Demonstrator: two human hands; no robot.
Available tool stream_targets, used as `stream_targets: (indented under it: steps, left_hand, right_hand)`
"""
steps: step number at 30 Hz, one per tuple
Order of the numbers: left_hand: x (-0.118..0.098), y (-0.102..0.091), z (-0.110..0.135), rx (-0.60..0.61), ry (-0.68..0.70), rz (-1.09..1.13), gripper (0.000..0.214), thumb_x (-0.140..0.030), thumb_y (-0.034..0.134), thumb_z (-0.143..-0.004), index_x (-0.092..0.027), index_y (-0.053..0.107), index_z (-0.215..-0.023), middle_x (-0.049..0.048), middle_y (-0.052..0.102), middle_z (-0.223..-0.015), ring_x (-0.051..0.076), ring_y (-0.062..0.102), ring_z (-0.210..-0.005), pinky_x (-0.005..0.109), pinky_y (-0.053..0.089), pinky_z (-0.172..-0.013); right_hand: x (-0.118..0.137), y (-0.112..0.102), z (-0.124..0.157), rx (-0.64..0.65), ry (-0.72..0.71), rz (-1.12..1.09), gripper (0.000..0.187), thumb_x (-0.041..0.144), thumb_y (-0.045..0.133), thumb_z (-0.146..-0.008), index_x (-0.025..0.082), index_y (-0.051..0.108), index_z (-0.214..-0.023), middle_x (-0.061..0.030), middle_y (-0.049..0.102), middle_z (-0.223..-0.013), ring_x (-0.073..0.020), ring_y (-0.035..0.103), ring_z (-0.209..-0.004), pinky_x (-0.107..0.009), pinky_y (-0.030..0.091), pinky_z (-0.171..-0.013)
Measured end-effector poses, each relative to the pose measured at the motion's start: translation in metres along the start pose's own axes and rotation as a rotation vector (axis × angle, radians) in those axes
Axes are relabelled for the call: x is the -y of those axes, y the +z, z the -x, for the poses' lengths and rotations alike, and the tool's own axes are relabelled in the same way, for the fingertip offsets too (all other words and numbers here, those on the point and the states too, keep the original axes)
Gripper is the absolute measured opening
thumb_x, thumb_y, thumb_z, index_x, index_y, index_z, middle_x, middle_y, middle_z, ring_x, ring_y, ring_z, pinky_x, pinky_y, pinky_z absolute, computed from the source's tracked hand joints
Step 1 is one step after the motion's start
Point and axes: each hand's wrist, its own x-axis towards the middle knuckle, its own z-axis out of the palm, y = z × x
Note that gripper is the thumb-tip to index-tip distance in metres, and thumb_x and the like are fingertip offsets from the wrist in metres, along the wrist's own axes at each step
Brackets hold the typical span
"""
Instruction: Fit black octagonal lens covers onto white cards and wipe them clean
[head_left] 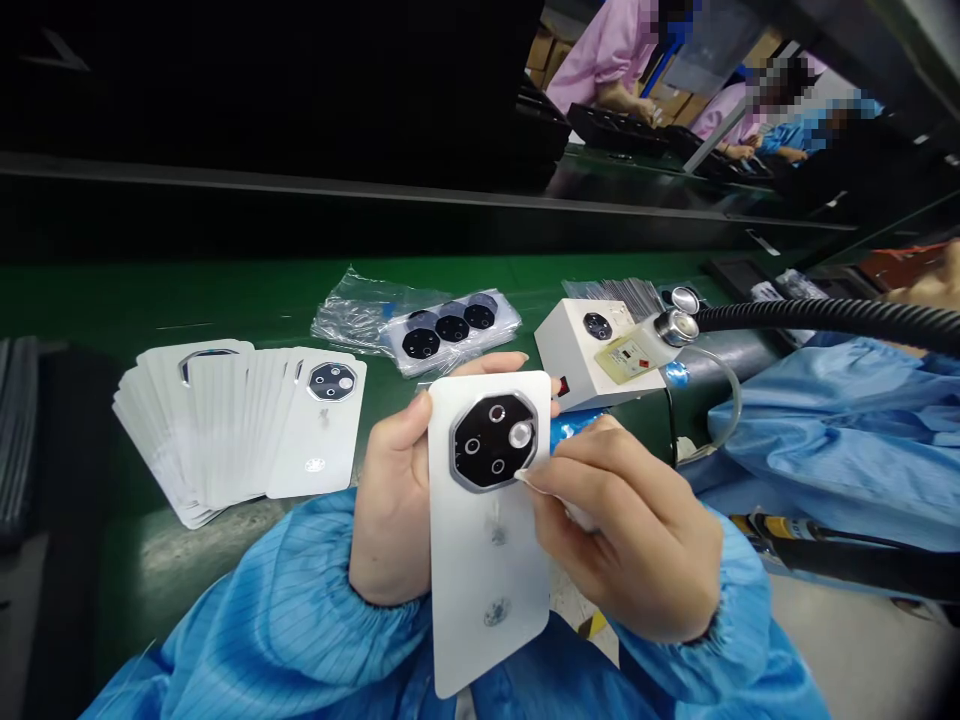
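My left hand grips a white phone back cover by its upper edges, thumb on the left and fingertips showing past the top right. A black octagonal camera lens panel in a silver frame sits in the cover's upper part. My right hand is closed in a pinch around a small white wipe-like piece, whose tip meets the frame's lower right edge. I cannot make out exactly what this piece is. Left of my hands lies a fanned stack of similar white covers.
Bagged black lens panels lie on the green bench. A white box stands behind my right hand, near a black flexible hose with a metal end. A person in a blue sleeve is at the right. Others work across the bench.
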Motion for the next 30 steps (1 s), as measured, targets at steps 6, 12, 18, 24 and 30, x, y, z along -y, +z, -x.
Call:
stream_targets:
  steps: [6, 12, 18, 24, 30]
  left_hand:
    - [0.002, 0.002, 0.003, 0.018, 0.044, -0.023, 0.041, -0.043, 0.03, -0.087, -0.02, 0.057, -0.108, 0.0098, 0.068, -0.108, 0.024, 0.064, -0.096, 0.037, 0.041, -0.091]
    - [0.001, -0.007, 0.002, 0.101, 0.06, -0.051, 0.038, -0.042, 0.037, -0.086, -0.021, 0.057, -0.111, 0.0087, 0.068, -0.107, 0.022, 0.064, -0.098, 0.033, 0.042, -0.09]
    - [-0.001, -0.008, 0.002, 0.109, 0.026, -0.039, 0.033, -0.043, 0.051, -0.079, -0.025, 0.062, -0.104, 0.0057, 0.069, -0.106, 0.022, 0.063, -0.097, 0.035, 0.041, -0.092]
    - [0.003, -0.001, -0.001, 0.02, 0.059, -0.02, 0.034, -0.042, 0.053, -0.075, -0.022, 0.063, -0.1, 0.0034, 0.067, -0.088, 0.026, 0.06, -0.096, 0.047, 0.033, -0.1]
    - [0.003, -0.004, 0.0, 0.109, 0.04, 0.016, 0.033, -0.04, 0.045, -0.082, -0.021, 0.057, -0.106, 0.0035, 0.065, -0.092, 0.027, 0.055, -0.108, 0.046, 0.024, -0.108]
  right_hand:
    - [0.004, 0.009, 0.002, 0.024, -0.022, 0.066, 0.009, 0.009, 0.055, -0.081, 0.016, 0.055, -0.086, -0.0061, 0.056, -0.076, -0.0157, 0.048, -0.066, -0.033, 0.038, -0.056]
    - [0.005, 0.01, 0.001, 0.037, -0.055, 0.119, 0.006, 0.009, 0.053, -0.082, 0.014, 0.056, -0.083, -0.0072, 0.056, -0.075, -0.015, 0.044, -0.063, -0.032, 0.034, -0.054]
    - [0.006, 0.011, -0.003, 0.03, -0.1, 0.142, 0.008, 0.005, 0.051, -0.082, 0.009, 0.058, -0.082, -0.0095, 0.057, -0.073, -0.0154, 0.043, -0.062, -0.031, 0.033, -0.052]
    - [0.005, 0.012, -0.003, 0.024, -0.112, 0.168, 0.008, 0.006, 0.052, -0.081, 0.01, 0.058, -0.08, -0.0087, 0.057, -0.073, -0.0151, 0.043, -0.061, -0.03, 0.033, -0.053]
    - [0.007, 0.014, -0.007, 0.002, -0.121, 0.2, 0.01, 0.004, 0.051, -0.081, 0.008, 0.059, -0.077, -0.0086, 0.056, -0.067, -0.0149, 0.041, -0.06, -0.03, 0.032, -0.051]
